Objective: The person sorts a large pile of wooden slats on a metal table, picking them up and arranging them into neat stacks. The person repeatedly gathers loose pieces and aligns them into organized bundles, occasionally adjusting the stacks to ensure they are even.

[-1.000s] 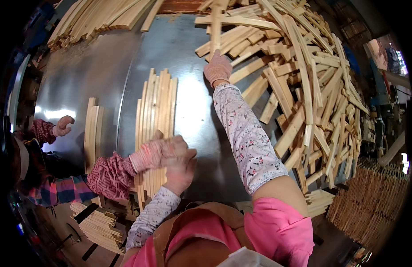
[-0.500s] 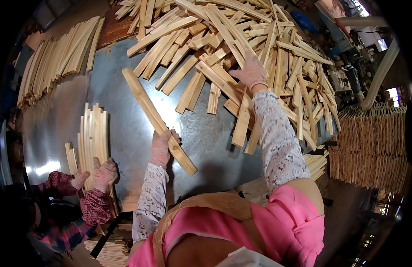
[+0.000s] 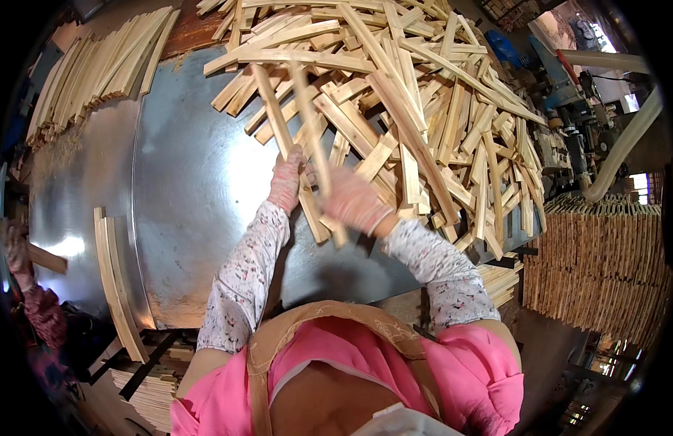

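My left hand [image 3: 285, 182], in a pale pink glove, is closed round a light wooden strip [image 3: 275, 116] that slants up and away over the steel tabletop [image 3: 191, 174]. Just beside it, my right hand [image 3: 352, 200] grips a second wooden strip [image 3: 307, 109], smeared by motion and almost parallel to the first. The fingertips of the right hand are partly blurred. Both hands are at the near edge of a large heap of loose wooden strips [image 3: 423, 145], which lie crossed in all directions.
Neat rows of strips [image 3: 96, 69] lie at the far left. At the left, a co-worker's gloved hand [image 3: 17, 254] holds a short wood piece [image 3: 47, 258]; two strips [image 3: 115, 283] overhang the table's near edge. A tall wood stack [image 3: 598, 261] and machinery [image 3: 561, 109] stand at the right.
My right hand has come left and nearer from the heap with a strip. My left hand has shifted slightly right and farther, its strip now steeper. The co-worker's bundle has left the table.
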Motion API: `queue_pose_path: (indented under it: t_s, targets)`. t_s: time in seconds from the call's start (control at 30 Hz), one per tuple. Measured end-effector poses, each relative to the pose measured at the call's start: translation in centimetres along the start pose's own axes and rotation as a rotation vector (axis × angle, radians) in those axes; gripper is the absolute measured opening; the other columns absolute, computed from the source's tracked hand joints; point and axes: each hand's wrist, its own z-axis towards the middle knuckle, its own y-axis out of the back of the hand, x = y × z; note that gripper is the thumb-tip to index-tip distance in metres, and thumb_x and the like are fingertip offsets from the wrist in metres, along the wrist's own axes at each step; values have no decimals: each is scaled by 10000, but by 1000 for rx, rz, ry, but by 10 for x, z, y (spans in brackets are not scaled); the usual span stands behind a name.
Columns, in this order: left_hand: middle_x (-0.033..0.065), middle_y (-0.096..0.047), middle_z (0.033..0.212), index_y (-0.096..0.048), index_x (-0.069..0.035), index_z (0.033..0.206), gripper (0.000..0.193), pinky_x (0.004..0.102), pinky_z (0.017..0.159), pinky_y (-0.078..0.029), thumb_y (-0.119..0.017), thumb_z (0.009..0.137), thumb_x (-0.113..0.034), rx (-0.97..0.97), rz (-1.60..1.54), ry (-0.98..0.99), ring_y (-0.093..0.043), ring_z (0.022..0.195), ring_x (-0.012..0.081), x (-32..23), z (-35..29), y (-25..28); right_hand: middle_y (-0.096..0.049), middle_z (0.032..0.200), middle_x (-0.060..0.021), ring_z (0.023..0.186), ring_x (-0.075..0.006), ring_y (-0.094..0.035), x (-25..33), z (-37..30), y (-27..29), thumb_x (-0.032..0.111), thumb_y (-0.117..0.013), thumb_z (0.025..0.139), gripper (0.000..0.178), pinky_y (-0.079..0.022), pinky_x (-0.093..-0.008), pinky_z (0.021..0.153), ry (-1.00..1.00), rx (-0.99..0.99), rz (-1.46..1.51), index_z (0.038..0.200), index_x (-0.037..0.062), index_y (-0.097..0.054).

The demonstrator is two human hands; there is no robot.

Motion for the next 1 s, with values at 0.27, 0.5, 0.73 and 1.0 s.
queue_pose_path:
  t_s: [0.27,0.5,0.73,1.0]
  targets:
    - [159,-673,970,-559,52,1303,448,400,730,-648,-708,899,-71,9,322,25,-707,798,268,-22,-28,52,-667,1368,-264,1251,-444,-639,-123,-29,76,283,-801,865,719,-533,-502,1060,-145,-712,-145,1490,11,-575]
    - [210,-729,1094,-364,-55,1602,770,389,804,-614,-680,899,-62,-576,1135,-59,-739,891,267,-28,-112,166,-686,1313,-273,1181,-453,-675,-157,-27,64,258,-700,934,741,-538,-502,1055,-315,-404,-225,1611,74,-464]
    - [164,-714,1019,-482,63,1438,650,388,716,-607,-733,875,-142,-307,530,-27,-704,792,240,-61,-98,131,-748,1004,-209,873,-356,-728,18,121,-38,177,-665,930,345,-604,-453,825,646,-198,-24,1220,-9,-674]
    - [115,-686,1038,-542,16,1345,503,393,703,-634,-714,881,-71,-172,155,-40,-713,824,234,-46,-94,171,-730,1194,-221,1108,-433,-709,10,182,1,225,-714,951,271,-592,-492,923,880,-351,-397,1194,109,-743]
